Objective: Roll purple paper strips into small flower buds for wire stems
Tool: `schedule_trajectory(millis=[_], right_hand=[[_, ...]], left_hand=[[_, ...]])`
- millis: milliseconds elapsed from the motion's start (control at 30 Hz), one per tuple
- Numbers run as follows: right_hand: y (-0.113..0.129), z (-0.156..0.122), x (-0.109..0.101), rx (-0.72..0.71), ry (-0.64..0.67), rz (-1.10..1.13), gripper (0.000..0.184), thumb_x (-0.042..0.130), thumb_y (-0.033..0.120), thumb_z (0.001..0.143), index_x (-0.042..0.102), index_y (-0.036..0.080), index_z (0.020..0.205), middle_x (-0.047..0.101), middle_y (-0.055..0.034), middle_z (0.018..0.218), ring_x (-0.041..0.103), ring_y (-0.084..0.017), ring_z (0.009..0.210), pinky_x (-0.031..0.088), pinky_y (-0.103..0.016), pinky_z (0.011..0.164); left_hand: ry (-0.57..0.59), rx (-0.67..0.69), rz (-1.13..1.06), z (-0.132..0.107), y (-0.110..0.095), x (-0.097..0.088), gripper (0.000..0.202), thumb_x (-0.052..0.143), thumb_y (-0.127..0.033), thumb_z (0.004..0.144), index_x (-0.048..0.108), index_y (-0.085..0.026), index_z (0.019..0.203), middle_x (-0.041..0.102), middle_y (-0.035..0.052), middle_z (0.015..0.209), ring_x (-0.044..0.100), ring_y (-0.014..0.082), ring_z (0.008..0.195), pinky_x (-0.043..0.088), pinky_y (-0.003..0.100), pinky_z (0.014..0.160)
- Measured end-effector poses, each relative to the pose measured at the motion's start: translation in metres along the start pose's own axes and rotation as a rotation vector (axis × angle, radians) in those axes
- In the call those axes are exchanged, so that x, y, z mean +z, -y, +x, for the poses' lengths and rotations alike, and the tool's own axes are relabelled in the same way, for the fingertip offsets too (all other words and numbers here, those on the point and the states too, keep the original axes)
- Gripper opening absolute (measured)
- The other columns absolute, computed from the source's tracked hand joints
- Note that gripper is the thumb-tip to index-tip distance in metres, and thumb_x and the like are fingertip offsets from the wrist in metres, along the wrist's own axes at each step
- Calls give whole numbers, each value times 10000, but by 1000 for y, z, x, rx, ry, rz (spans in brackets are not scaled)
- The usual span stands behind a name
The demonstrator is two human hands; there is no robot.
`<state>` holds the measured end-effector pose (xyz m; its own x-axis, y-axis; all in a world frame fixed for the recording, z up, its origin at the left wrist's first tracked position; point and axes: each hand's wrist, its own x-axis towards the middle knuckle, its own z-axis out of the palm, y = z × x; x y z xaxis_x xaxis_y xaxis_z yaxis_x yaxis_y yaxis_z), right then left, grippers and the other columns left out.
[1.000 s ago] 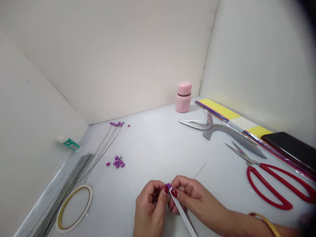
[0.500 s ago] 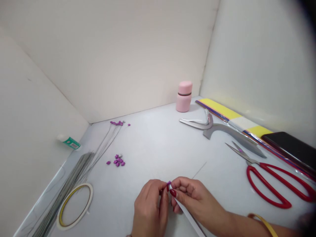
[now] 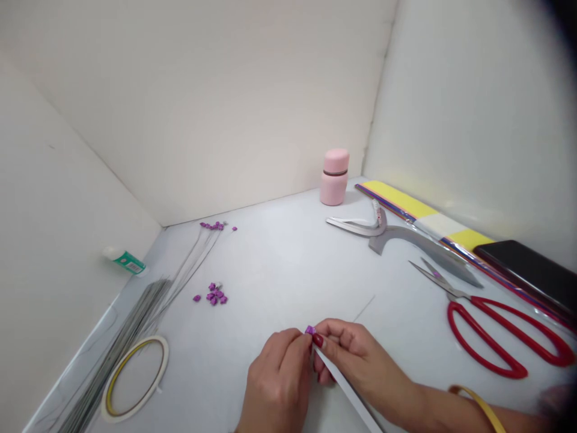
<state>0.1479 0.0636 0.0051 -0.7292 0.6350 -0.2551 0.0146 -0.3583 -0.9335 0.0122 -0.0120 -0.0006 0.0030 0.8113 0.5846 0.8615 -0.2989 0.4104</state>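
Observation:
At the bottom centre, my left hand (image 3: 282,376) pinches a small folded purple paper piece (image 3: 310,330) between thumb and forefinger. Close against it, my right hand (image 3: 354,358) is closed, its thumb pressing a narrow white paper strip (image 3: 349,394) just below the purple piece. The strip runs down past the bottom edge of the view. Whether strip and purple piece are one paper is hidden by my fingertips. Beyond the right hand's knuckles a thin wire (image 3: 364,307) sticks out; its near end is hidden. Several small purple paper buds (image 3: 217,295) lie to the left.
Left: a tape roll (image 3: 135,379), grey wires (image 3: 121,349), purple-tipped wire stems (image 3: 196,258) and a green-white tube (image 3: 128,261). Right: red-handled scissors (image 3: 487,337), a grey metal tool (image 3: 419,240), a black phone (image 3: 527,270) and paper packs (image 3: 406,201). A pink flask (image 3: 334,177) stands behind.
More of the purple piece shows above my fingertips, and my left fingers have closed over the strip's end. The hands stay together in nearly the same place; the view has shifted slightly.

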Motion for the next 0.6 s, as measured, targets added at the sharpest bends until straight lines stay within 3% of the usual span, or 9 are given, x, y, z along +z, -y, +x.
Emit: schedule_trajectory(millis=[67,167,267,433,600], right_hand=[[1,1,0,13,7,-1,372,533,495,791,564,125,798,558,8,589,508,-91,517,389,-224,533],[2,1,-1,10,19,-17,361,539,481,792,572,122,811,563,-1,598,518,-100,532,396,-233,540],[4,1,-1,8,45,-35,328,562,451,788,571,122,790,569,-5,604,526,-103,539,407,-239,555],[3,-1,0,14,61,-41,338,573,461,773,574,123,759,554,7,574,518,-97,522,406,-227,539],[-1,1,-3,43,92,-42,336,576,469,768,562,133,763,555,13,573,513,-86,498,395,-209,510]], left_hand=[[4,-161,-177,2,-2,0,189,464,-76,817,599,-174,904,628,65,828,599,148,750,485,237,676],[1,-526,-462,5,-5,-2,138,475,-214,840,602,-184,795,617,26,709,581,134,642,467,231,595],[18,-802,-665,9,-4,-3,187,526,-330,809,615,-168,837,631,25,689,578,140,626,467,234,590],[112,-762,-721,12,-3,-5,226,564,-355,776,650,-157,712,601,33,678,566,151,640,441,248,608],[197,-871,-901,13,-1,-6,202,600,-338,756,636,-145,805,622,33,684,567,157,669,438,268,649]])
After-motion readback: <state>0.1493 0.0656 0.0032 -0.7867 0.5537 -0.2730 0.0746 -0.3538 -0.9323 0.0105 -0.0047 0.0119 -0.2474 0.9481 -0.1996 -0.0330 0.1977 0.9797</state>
